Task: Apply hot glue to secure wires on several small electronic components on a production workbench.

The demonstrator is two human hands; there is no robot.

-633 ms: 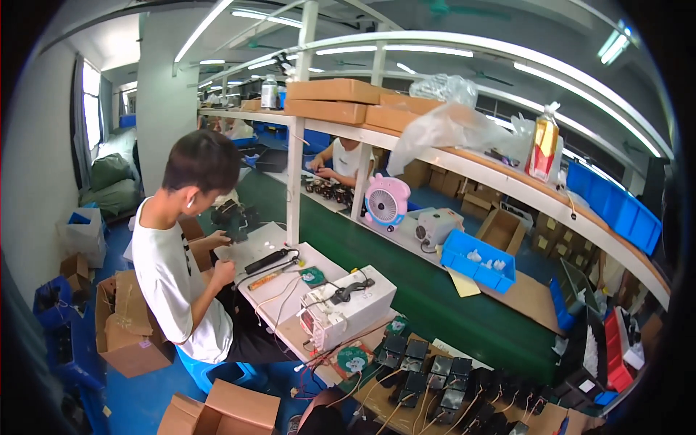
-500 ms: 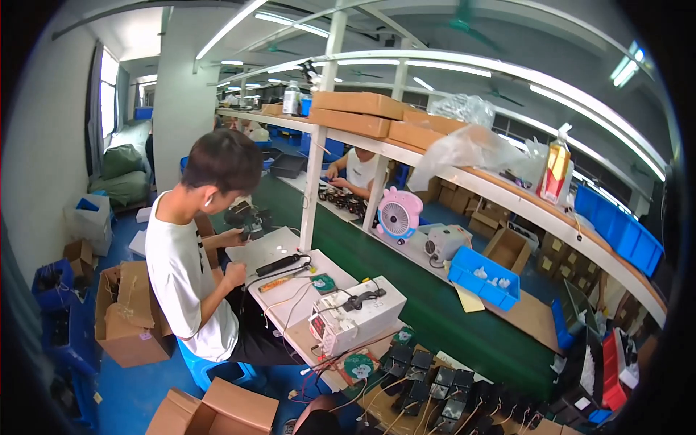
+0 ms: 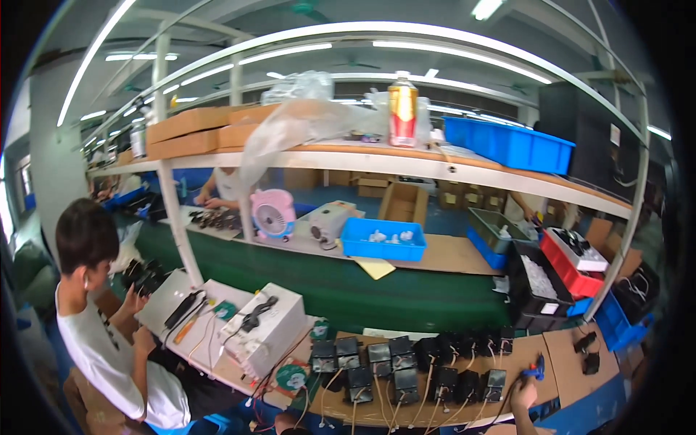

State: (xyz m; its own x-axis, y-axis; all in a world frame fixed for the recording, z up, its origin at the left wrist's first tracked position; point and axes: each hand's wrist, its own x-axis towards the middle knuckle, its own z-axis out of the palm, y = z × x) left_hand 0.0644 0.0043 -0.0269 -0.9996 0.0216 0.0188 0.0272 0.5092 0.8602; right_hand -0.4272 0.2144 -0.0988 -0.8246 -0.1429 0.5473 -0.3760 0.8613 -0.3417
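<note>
My right hand (image 3: 523,395) comes in at the lower right, its fingers closed round the lower part of a blue glue gun (image 3: 535,369), with the narrow end pointing up. A dark cord trails beside the hand. Just left of it, several small black square boxes (image 3: 404,386) with pale wire leads lie in rows on a cardboard sheet (image 3: 330,404). Two more black pieces (image 3: 588,353) joined by a lead lie on the cardboard farther right. My left hand is out of view.
On the left, a seated person in a white shirt (image 3: 109,355) handles a dark part beside a white power unit (image 3: 267,326). A green conveyor belt (image 3: 304,279) runs behind, with a blue bin (image 3: 384,239) beyond. A loaded shelf (image 3: 348,156) crosses above. Black and red crates (image 3: 536,279) stand right.
The view has swung right, so the seated person and power unit sit farther left. My right hand with the blue glue gun and the right end of the cardboard have come into view.
</note>
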